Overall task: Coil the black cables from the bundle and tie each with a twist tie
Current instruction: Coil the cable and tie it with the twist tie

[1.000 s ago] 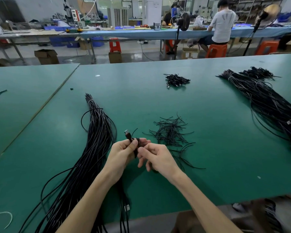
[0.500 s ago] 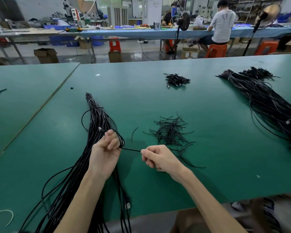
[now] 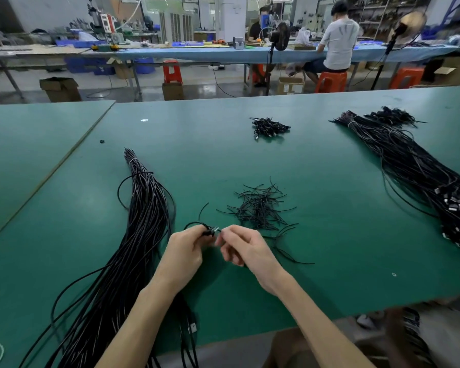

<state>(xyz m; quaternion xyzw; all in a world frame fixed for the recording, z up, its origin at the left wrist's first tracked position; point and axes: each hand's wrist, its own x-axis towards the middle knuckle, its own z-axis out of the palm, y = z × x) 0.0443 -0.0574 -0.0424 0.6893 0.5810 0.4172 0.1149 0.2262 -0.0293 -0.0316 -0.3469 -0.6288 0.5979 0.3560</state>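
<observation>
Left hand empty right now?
No, the left hand grips a small coiled black cable, and the right hand pinches its plug end.

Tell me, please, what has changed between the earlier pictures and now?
Half a second ago the hands were apart with a cable stretched between them; the left hand has since swung back right to the right hand, both holding the coiled cable. The cable bundle and twist ties lie unmoved.

A single head-worn wide-angle camera looks forward and down, close over the green table [image 3: 329, 261], workshop across the frame's top.
</observation>
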